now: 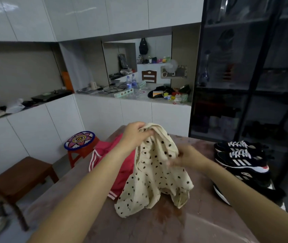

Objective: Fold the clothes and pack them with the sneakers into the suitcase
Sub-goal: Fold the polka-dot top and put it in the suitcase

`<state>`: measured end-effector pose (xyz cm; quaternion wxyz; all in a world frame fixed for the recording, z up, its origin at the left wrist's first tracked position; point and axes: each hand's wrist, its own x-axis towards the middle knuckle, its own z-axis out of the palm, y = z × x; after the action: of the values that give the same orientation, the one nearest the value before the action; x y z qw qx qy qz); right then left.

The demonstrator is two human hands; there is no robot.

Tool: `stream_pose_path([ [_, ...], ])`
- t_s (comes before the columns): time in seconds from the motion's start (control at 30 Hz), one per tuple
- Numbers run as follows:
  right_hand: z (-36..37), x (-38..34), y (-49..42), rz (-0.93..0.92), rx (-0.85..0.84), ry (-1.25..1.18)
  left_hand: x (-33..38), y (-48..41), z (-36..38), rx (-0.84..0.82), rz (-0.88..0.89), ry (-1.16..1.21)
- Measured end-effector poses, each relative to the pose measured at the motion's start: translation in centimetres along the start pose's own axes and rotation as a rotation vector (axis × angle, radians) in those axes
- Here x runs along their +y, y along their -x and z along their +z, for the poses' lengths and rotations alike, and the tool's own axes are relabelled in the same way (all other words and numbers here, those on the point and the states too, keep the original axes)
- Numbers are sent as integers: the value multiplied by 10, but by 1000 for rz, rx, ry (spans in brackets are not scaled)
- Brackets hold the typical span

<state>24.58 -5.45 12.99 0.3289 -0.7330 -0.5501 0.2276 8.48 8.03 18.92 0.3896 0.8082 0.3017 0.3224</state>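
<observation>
A cream garment with dark dots (154,174) hangs lifted above the brown table (166,228). My left hand (136,134) grips its top edge, raised. My right hand (185,159) pinches the cloth at its right side, lower down. Behind and left of it lies a red garment with white stripes (115,160), partly hidden by my left arm. Black sneakers with white stripes and laces (241,158) stand at the table's right edge, with more dark shoes (245,186) just in front of them. No suitcase is in view.
A wooden stool (18,178) stands at the left of the table, and a red stool with a flower-pattern seat (81,140) behind it. White cabinets with a cluttered counter (139,93) line the back wall. A dark glass cabinet (248,76) stands at the right.
</observation>
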Motion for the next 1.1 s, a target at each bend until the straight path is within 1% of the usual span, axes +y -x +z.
stream_pose_path([
  [0.03,11,15,1,50,-79,104,-2,0,-8,47,-17,39],
  [0.07,23,27,2,93,-107,194,-4,-1,-16,91,-30,78],
  [0.1,33,37,1,102,-87,235,-6,-3,-24,124,-34,87],
  [0.17,44,44,1,77,18,183,-15,-5,-43,170,-53,20],
  [0.23,39,39,-4,92,173,41,-33,-4,-61,249,-130,-79],
  [0.3,26,24,-12,70,275,-72,-54,0,-75,305,-221,-251],
  [0.33,20,15,-16,43,288,-100,-62,3,-76,286,-250,-370],
  [0.37,16,6,-21,-1,278,-112,-65,8,-73,229,-250,-491],
  [0.4,12,-4,-24,-44,245,-103,-64,12,-64,151,-203,-586],
  [0.47,10,-21,-31,-95,144,-26,-53,17,-37,-21,-23,-700],
  [0.5,12,-29,-35,-118,103,33,-46,20,-22,-112,44,-702],
  [0.53,15,-36,-38,-145,80,96,-40,21,-7,-192,74,-679],
  [0.6,24,-45,-43,-185,112,177,-36,19,9,-270,60,-586],
  [0.67,32,-43,-45,-163,204,86,-35,15,11,-262,32,-497],
  [0.73,37,-33,-44,-117,260,-109,-34,12,5,-259,23,-435],
  [0.77,40,-28,-43,-98,266,-168,-33,11,0,-251,34,-433],
  [0.8,43,-22,-41,-80,263,-173,-33,9,-6,-237,44,-429],
  [0.9,59,-8,-38,-7,272,-7,-24,2,-27,-114,39,-288],
  [1.0,72,0,-37,60,310,73,-7,-5,-47,42,42,-162],
  [1.1,69,5,-42,225,255,180,4,-11,-68,79,59,-145],
])
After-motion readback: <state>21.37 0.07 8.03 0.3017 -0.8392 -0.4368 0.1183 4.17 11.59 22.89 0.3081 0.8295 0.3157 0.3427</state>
